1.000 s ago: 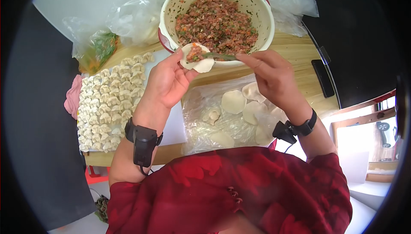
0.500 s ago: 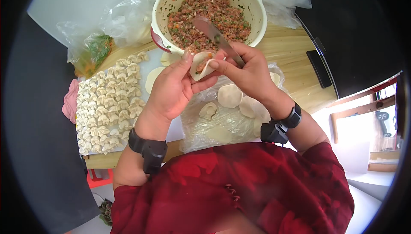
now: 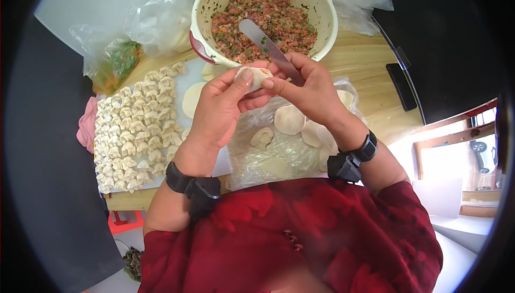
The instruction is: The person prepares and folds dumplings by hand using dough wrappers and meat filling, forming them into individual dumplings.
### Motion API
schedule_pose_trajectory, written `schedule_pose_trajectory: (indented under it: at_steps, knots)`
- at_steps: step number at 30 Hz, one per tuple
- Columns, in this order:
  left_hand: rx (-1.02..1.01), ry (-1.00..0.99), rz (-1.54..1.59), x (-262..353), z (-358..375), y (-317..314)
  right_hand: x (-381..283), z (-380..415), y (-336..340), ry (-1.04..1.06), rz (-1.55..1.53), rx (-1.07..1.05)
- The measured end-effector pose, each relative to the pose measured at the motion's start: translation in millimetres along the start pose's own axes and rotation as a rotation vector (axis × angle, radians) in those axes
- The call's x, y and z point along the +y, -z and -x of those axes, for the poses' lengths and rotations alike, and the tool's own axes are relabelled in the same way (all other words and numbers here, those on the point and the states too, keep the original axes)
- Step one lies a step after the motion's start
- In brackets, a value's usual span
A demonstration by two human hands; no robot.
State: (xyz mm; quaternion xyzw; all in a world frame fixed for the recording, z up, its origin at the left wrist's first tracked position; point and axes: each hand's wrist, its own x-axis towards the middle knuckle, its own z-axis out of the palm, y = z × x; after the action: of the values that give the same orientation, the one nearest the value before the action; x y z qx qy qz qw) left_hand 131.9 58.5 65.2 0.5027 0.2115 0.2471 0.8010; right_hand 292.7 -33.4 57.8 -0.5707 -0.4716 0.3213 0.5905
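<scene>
A dumpling [image 3: 255,80] folded over its filling is held between both hands, just in front of the bowl. My left hand [image 3: 221,100] is closed on it, thumb pressed to its near face and fingers beneath. The thumb of my right hand [image 3: 311,90] pinches the dumpling's right edge. That same hand also grips a flat metal spatula [image 3: 272,50], whose rounded blade points up and left over the bowl [image 3: 197,24] of minced meat filling [image 3: 289,27]. A little orange filling shows at the dumpling's top edge.
Rows of finished dumplings [image 3: 137,121] cover a white board at left. Round wrappers [image 3: 289,119] lie on a plastic sheet [image 3: 244,167] near my body, and another wrapper [image 3: 192,100] lies by my left hand. A bag of greens [image 3: 120,59] sits behind the rows; a phone [image 3: 401,86] lies at right.
The wrapper, open with filling showing before, is now folded over. My left thumb has moved in onto it. The spatula's blade has turned slightly and still extends over the bowl.
</scene>
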Motion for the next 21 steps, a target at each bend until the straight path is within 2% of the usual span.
schedule_pose_trajectory:
  at_steps: [3,5,8,12,15,17,21]
  knots:
    - [-0.023,-0.027,-0.053,-4,1,2,2,1,-2,-0.016,-0.176,-0.023]
    - [0.062,-0.093,-0.295,-5,2,5,2,3,1,0.045,-0.051,0.019]
    - [0.124,-0.203,-0.272,-7,2,9,3,2,1,0.122,0.022,0.017]
    - [0.135,-0.288,-0.333,-11,2,12,-9,5,-6,0.075,0.046,0.013]
    - [0.162,-0.387,-0.367,-15,4,11,-5,4,-7,0.122,0.220,0.021]
    - [0.203,-0.508,-0.524,-16,5,11,0,4,-14,0.272,0.252,0.103]
    - [0.290,-0.650,-0.528,-28,3,5,0,8,-25,0.395,0.296,0.139]
